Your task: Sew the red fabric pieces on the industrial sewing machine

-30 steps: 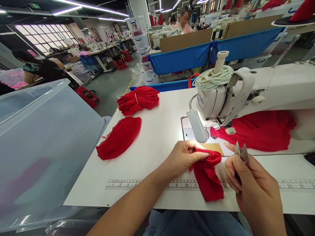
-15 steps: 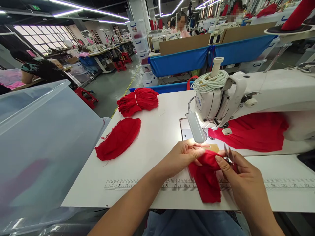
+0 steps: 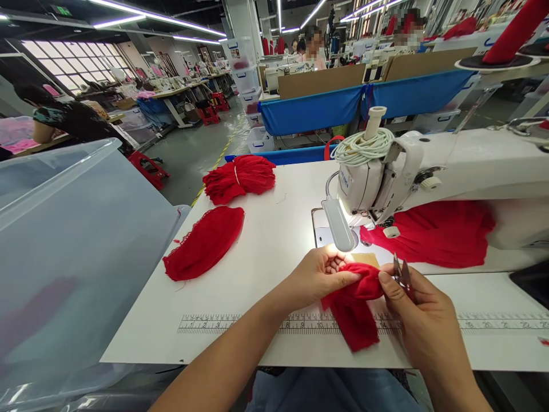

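Note:
My left hand (image 3: 315,278) pinches a small piece of red fabric (image 3: 354,326) between thumb and fingers, just in front of the sewing machine (image 3: 364,186). The fabric's lower end droops towards the table's front edge. My right hand (image 3: 424,312) is closed too: thumb and forefinger grip the right end of the fabric, while small thread snips (image 3: 403,273) lie tucked in the same hand, blades pointing up. More red fabric (image 3: 441,232) lies under the machine's arm. A curved red fabric piece (image 3: 206,243) rests flat on the left part of the table.
Behind the curved piece sits a tied red bundle (image 3: 239,177). A printed ruler (image 3: 257,324) runs along the white table (image 3: 141,337). At left stands a translucent plastic bin (image 3: 86,229). A lamp (image 3: 341,223) hangs by the needle area. Other people sit at machines beyond.
My left thumb has straightened across the fabric, and the fabric between my hands is bunched slightly differently. Its hanging end has swung a little left. Both hands keep their hold.

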`<action>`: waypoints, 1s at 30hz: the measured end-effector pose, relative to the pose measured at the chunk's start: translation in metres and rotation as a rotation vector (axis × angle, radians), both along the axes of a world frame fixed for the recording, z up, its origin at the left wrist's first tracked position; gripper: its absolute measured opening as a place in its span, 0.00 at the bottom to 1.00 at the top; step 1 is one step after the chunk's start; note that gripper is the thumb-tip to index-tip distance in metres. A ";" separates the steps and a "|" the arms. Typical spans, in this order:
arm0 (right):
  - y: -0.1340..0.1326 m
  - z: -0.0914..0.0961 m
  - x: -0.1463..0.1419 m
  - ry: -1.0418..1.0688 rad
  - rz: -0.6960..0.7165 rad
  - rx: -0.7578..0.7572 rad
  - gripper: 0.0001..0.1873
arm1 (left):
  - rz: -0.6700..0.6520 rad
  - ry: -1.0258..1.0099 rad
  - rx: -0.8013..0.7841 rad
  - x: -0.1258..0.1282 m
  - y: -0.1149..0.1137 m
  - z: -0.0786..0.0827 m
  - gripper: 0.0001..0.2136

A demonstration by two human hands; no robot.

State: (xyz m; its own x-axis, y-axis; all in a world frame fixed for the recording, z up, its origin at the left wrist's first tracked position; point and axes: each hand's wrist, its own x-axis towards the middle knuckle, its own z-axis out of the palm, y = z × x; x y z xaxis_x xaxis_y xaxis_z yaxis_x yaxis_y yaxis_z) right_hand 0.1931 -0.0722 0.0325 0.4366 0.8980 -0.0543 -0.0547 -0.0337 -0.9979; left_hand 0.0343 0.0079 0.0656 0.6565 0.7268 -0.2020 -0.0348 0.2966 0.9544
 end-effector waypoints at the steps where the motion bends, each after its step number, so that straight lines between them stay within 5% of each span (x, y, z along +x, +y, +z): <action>1: 0.000 -0.001 0.000 0.034 0.007 -0.013 0.18 | -0.021 -0.009 -0.013 -0.001 0.000 0.001 0.17; 7: -0.001 -0.009 0.001 0.117 0.061 -0.037 0.18 | -0.105 -0.026 0.034 -0.004 0.001 0.003 0.18; 16: -0.002 -0.007 -0.002 0.132 0.029 -0.014 0.19 | 0.016 0.014 0.060 0.001 -0.003 -0.004 0.16; 23: -0.004 -0.001 -0.018 0.409 0.028 0.114 0.14 | 0.148 -0.198 -0.152 0.002 -0.002 -0.009 0.21; 30: -0.006 -0.006 -0.017 0.172 -0.001 -0.003 0.18 | 0.047 -0.040 0.115 0.002 -0.003 -0.005 0.18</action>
State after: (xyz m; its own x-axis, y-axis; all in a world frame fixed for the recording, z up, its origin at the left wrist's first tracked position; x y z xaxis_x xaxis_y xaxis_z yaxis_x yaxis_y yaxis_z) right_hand 0.1763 -0.0782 0.0262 0.4212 0.8975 -0.1308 -0.2251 -0.0363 -0.9737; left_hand 0.0368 0.0053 0.0604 0.6272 0.7737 -0.0897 -0.0852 0.1826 0.9795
